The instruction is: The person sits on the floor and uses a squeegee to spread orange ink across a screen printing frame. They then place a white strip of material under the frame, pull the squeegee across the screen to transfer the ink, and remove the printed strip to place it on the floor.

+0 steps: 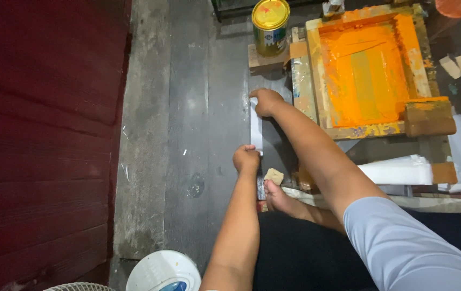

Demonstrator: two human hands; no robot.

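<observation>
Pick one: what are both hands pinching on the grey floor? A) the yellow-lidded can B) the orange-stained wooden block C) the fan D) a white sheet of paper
D: the left hand grips the near end and the right hand the far end of a white sheet; the can, the block and the fan lie untouched.
</observation>
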